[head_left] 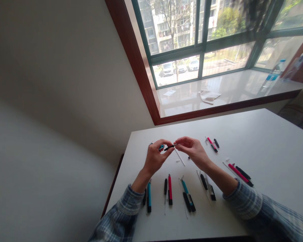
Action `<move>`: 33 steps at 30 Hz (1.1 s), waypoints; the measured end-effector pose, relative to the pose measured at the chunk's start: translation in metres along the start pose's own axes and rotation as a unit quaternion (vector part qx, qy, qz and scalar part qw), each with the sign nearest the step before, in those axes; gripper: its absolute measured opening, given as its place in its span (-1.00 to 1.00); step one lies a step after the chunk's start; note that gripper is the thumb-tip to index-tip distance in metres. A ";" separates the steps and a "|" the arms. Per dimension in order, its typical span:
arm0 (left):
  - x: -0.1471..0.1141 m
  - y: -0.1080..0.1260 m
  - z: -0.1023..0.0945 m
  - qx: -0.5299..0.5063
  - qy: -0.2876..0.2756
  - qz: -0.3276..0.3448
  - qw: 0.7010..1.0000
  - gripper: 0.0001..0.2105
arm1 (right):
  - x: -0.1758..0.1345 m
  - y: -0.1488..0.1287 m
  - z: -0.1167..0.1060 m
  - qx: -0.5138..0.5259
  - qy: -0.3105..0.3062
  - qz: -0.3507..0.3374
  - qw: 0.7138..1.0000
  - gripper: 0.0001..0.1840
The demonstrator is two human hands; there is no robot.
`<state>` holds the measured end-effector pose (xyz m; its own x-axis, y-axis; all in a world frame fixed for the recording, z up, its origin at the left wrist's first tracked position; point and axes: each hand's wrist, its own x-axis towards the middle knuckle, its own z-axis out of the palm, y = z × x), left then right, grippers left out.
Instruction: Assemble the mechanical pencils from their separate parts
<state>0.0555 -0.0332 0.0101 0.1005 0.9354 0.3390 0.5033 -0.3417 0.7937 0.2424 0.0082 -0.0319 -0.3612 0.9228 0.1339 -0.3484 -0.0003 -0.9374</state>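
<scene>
Above the far part of the white table (161, 227), my left hand (154, 158) pinches a small black pen part (169, 147) between thumb and fingertips. My right hand (194, 153) is closed at the other end of that part, thumb against forefinger. Whether it grips a separate small piece there is too small to tell. A teal pen piece (161, 147) shows through the gap in my left hand's fingers; I cannot tell if it is held. Below the hands lie a thin white refill (180, 157) and a small white piece (177, 161).
Disassembled pens lie in groups nearer me: a blue barrel (149, 196), a red barrel (170, 188), a teal barrel (185, 188) and black parts (203, 181). Rightward are pink pens (239, 173) (212, 144). Beyond is a windowsill with a bottle (272, 75) and cloth (209, 96).
</scene>
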 end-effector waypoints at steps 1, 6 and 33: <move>0.000 0.000 0.000 0.004 -0.001 0.003 1.000 -0.85 | 0.000 0.000 0.000 -0.009 -0.001 0.000 1.000 -0.65; 0.000 0.002 -0.001 0.025 -0.001 0.020 0.999 -0.84 | 0.001 0.000 -0.001 -0.085 -0.003 -0.020 0.996 -0.65; 0.001 -0.005 -0.001 0.054 -0.018 0.051 0.997 -0.85 | -0.004 -0.013 0.002 -0.297 -0.002 -0.063 0.953 -0.62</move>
<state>0.0528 -0.0309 0.0070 0.1857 0.9000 0.3943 0.5778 -0.4246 0.6971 0.2465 0.0033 -0.0197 -0.3524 0.8997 0.2578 0.1620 0.3299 -0.9300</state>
